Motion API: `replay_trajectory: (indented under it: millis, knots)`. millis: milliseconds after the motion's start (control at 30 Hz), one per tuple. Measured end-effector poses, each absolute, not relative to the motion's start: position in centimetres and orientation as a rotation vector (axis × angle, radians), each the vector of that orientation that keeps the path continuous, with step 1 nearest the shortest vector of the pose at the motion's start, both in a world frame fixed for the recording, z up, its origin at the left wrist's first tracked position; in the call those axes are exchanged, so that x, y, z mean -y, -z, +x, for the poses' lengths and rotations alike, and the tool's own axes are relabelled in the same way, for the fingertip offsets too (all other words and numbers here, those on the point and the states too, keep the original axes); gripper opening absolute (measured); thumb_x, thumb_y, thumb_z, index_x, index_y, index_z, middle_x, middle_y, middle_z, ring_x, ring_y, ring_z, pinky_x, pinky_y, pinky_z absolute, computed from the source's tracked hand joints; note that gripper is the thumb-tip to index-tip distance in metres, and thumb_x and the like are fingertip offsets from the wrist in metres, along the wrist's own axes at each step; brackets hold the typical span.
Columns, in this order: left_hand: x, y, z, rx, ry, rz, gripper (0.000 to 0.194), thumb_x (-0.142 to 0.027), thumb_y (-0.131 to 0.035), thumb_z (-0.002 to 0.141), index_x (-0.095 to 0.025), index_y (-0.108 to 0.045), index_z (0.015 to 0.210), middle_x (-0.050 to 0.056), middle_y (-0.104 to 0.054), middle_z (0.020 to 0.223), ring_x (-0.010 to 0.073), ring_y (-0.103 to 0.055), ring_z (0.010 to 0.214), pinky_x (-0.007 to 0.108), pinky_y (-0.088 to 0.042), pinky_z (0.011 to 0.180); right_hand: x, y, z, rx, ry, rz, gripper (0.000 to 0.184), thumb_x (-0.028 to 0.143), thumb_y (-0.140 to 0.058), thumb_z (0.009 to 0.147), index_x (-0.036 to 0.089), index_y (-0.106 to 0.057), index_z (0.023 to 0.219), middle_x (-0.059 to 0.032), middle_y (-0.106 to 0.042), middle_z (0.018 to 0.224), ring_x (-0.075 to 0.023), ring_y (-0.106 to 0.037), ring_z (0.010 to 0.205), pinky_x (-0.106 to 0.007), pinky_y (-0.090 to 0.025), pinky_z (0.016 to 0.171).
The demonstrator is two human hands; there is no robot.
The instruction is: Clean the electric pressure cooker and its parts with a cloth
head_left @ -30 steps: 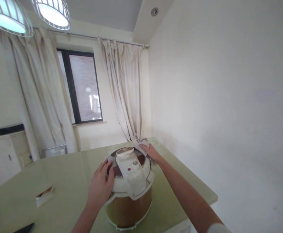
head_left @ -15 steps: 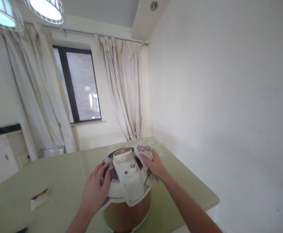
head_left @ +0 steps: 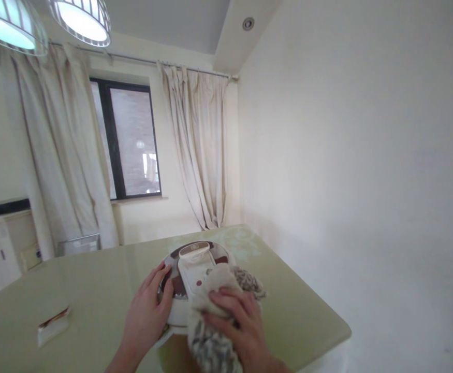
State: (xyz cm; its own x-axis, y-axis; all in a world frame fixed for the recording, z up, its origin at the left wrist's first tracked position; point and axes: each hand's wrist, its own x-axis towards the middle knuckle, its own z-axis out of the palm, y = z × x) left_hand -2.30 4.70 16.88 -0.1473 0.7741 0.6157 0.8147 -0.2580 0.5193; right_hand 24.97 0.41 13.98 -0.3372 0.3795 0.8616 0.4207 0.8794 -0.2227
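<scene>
An electric pressure cooker stands near me on the table, its white and dark brown lid on top. A small red button shows on the lid. My left hand lies against the left edge of the lid, thumb and fingers apart. My right hand has its fingers bent over a bunched pale cloth with a grey pattern, pressing it on the lid's near right part. The cloth hides the valve knob, the lid's lower front and part of the cooker's body.
The pale green table carries a small white and brown packet on the left. A white wall runs along the right. Beyond the table are curtains and a window; a white cabinet stands far left.
My right hand and the cloth have moved from the lid's far right edge toward me, onto its near right part. My left hand stays at the left edge. The view has shifted slightly.
</scene>
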Motion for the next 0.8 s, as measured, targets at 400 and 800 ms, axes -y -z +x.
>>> replay_trajectory:
  millis: [400,800]
  knots:
    - [-4.6,-17.3,-1.8,1.923,1.375,-1.991,0.05,-0.048,-0.042,0.098,-0.021,-0.072,0.128,0.011,-0.066,0.148,0.0307,-0.063,0.136,0.053,-0.049,0.117,-10.5,-16.3,27.0,1.269,-0.717,-1.009,0.067,0.071,-0.06,0.088,0.018,-0.074,0.126,-0.0151,-0.075,0.129,-0.0362,-0.065,0.127,-0.056,-0.045,0.116]
    - [-4.5,-16.5,-2.0,1.908,1.376,-1.992,0.05,-0.05,-0.041,0.099,-0.024,-0.071,0.128,0.008,-0.065,0.15,0.0311,-0.061,0.137,0.054,-0.05,0.116,-9.8,-18.5,27.3,1.535,-0.62,-0.96,0.048,0.055,-0.065,0.093,0.025,-0.073,0.13,-0.0108,-0.074,0.13,-0.0352,-0.067,0.125,-0.055,-0.05,0.113]
